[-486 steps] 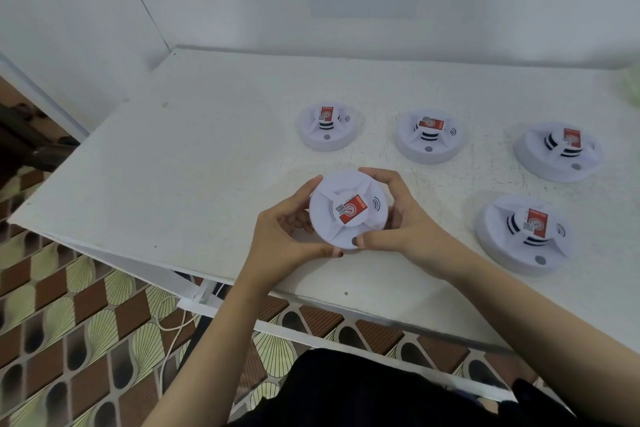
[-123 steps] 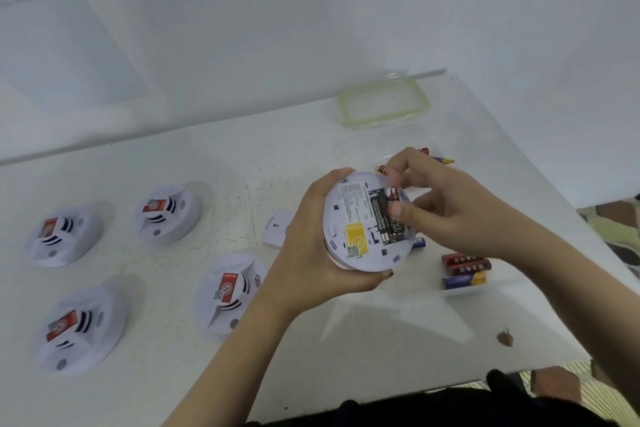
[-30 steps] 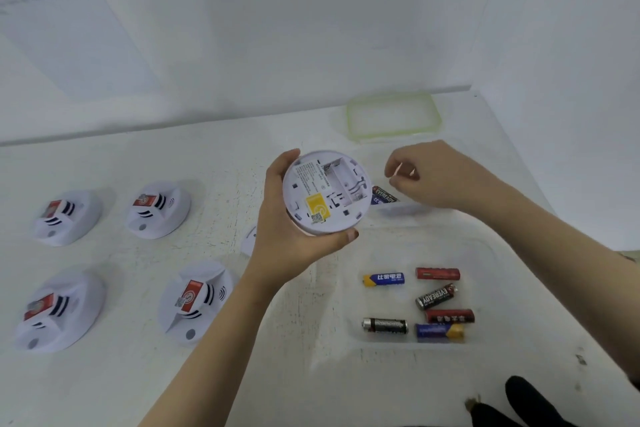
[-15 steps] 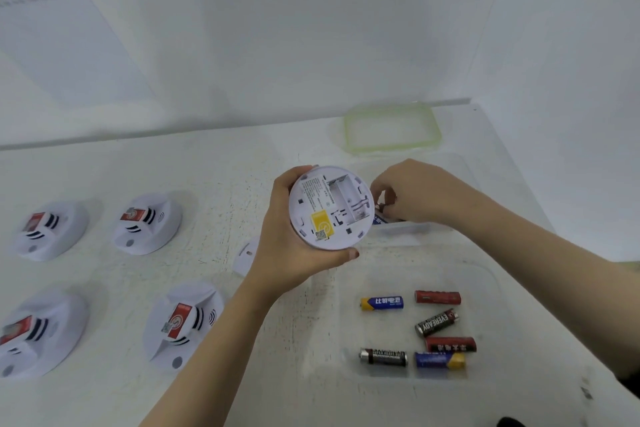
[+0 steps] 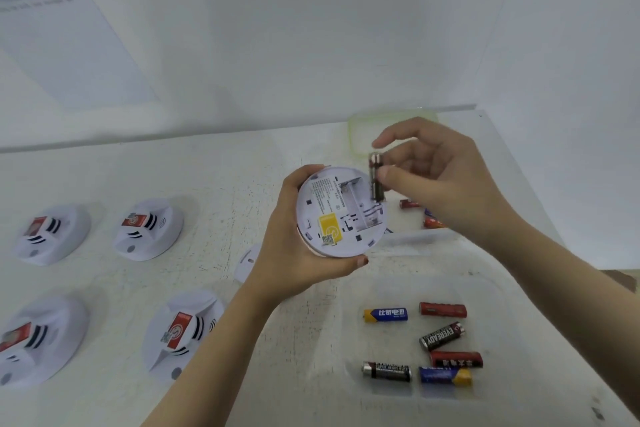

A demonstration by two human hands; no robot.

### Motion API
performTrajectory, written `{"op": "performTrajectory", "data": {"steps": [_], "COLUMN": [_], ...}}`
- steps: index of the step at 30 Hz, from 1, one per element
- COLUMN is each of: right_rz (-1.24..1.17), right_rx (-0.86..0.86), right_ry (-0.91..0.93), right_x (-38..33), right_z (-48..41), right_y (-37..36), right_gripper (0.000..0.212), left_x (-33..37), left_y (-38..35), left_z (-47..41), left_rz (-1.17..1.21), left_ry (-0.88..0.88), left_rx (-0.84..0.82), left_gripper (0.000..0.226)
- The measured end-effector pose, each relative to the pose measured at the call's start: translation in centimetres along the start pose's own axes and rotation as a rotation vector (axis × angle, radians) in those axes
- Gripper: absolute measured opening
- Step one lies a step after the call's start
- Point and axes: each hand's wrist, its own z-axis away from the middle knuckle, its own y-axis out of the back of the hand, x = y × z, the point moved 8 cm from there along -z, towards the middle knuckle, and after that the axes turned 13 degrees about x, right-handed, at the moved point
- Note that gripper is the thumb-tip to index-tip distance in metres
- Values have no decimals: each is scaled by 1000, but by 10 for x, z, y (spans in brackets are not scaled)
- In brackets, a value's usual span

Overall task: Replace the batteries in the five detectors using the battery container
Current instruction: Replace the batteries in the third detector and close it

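Over to the left of the open detector, four detectors are sitting face up on the table, not opened yet from what I can see, so I'm guessing they're waiting their turn. A small white cover is lying just left of and below the open detector, probably its battery door parked within reach. The left hand is cupping the open detector from the left. Its fingers are curling around the back and the thumb is hooking the lower rim, so the underside is tilting up toward the camera and the empty bay is showing. That looks like the whole point of the grip. At the open detector's upper right edge, the right hand is pinching one battery between thumb and fingers, with the index finger lifting free above it. The battery's long axis is running nearly upright, roughly lining up with the bay's slots, and one metal end is pointing up. I can't tell which pole that is. Below and right of the open detector, the clear container is holding six spare batteries lying flat. A few loose batteries are peeking out just right of it, and a green-rimmed lid is sitting behind it.
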Motion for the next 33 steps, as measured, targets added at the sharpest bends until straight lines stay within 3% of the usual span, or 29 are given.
{"op": "performTrajectory", "data": {"steps": [7,11,16,23,27,33], "right_rz": [388,293,229,286,354,443], "right_rx": [-27,-103,-58,-29,-64,-69], "right_ry": [266,149,187,306,386,516], "right_x": [-2,4,2,-4,-5,-10], "right_z": [13,19,26,29,32,39], "right_y": [-9,-13,-10,-6,-9,-3], "right_gripper": [18,20,17,20,12,20], "left_x": [6,10,15,32,32,32], "left_y": [-3,-5,-6,-9,-9,-8], "left_z": [3,5,7,8,9,8], "left_rz": [7,19,11,-23,-14,-47], "left_ry": [-5,1,-27,-129,-137,-137], "left_rx": [-36,-28,-17,-18,-6,23], "left_gripper": [95,94,93,89,88,88]}}
